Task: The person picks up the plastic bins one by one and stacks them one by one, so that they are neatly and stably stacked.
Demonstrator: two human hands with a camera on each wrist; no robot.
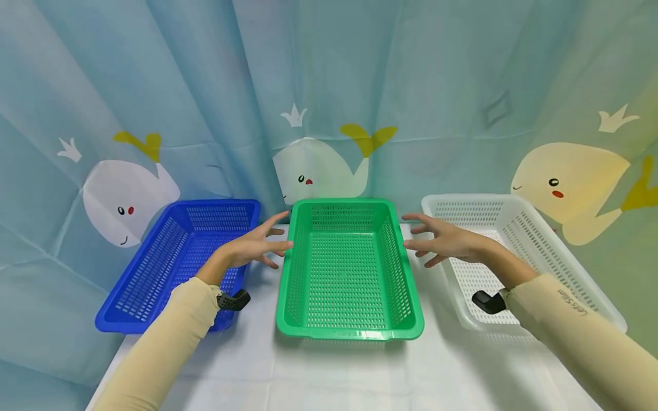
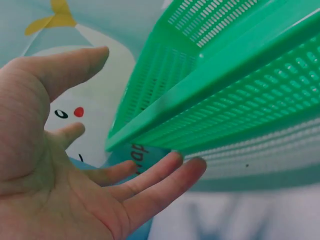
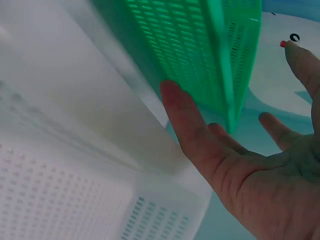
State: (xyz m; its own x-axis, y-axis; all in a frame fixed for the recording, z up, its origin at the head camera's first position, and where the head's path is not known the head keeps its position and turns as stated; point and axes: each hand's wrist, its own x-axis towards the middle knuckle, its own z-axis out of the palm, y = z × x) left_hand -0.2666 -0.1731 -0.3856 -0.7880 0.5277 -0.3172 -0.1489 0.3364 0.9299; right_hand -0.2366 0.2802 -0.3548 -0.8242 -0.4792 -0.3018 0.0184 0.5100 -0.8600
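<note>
A green plastic basket [image 1: 349,334] with slotted walls sits in the middle of the table. Beside its left rim, my left hand [image 1: 259,244] has its fingers spread and holds nothing. In the left wrist view the fingers of the left hand [image 2: 95,165] point at the basket's outer wall. My right hand [image 1: 447,240] reaches toward the opposite rim, its fingers also spread and with nothing in them. In the right wrist view the right hand [image 3: 270,170] lies between the green basket [image 3: 220,65] and the white basket [image 3: 100,95].
A blue basket [image 1: 123,326] stands at the left, partly behind the left forearm. At the right is a white basket [image 1: 570,251], overlapped by the right forearm. The white table [image 1: 339,382] meets a blue curtain [image 1: 329,68] with whale prints at the back.
</note>
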